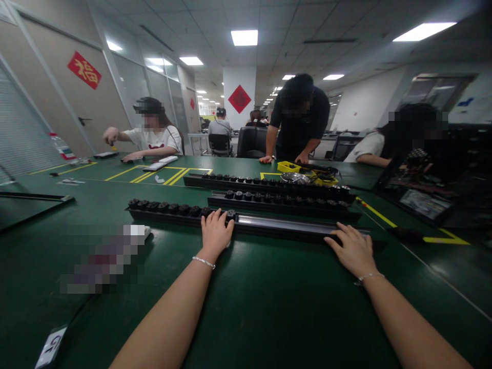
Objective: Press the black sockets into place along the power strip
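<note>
A long black rail [284,223] lies across the table in front of me. Its left part carries a row of black round-topped modules [163,207], while the right stretch shows a bare shiny channel. My left hand [217,233] is over the rail near its middle, fingers across the modules and thumb on the near side. One module [231,215] sits just right of those fingers. Toward the rail's right end, my right hand [351,246] is closed over the edge, thumb on the near side. What lies under both palms is hidden.
Two more rails with modules, a middle one [280,201] and a farther one [246,180], lie beyond. A blurred-out item [103,261] is at left. Yellow trays [288,167] and a metal dish [295,178] stand farther back. Co-workers [298,118] surround the green table [269,318].
</note>
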The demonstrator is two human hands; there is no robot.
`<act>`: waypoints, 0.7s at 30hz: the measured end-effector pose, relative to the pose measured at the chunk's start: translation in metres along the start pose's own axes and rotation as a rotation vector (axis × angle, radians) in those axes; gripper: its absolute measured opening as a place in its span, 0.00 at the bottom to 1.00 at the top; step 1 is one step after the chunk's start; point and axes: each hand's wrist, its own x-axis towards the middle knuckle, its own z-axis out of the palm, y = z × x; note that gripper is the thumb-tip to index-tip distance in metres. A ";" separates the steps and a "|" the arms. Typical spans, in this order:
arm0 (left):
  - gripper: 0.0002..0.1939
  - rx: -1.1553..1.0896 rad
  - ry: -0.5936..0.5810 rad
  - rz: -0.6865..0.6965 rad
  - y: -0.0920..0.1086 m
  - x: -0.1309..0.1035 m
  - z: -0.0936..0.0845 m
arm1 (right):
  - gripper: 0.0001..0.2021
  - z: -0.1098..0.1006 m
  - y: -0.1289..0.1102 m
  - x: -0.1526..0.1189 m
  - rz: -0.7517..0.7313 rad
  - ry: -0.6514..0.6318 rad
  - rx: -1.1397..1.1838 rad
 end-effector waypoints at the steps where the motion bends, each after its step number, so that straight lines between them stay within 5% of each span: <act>1: 0.23 -0.001 0.000 0.002 0.000 0.000 0.000 | 0.26 0.000 -0.001 0.000 0.005 0.000 -0.001; 21: 0.20 -0.097 -0.008 -0.010 0.004 -0.001 -0.004 | 0.24 -0.002 -0.005 -0.002 -0.010 0.018 -0.009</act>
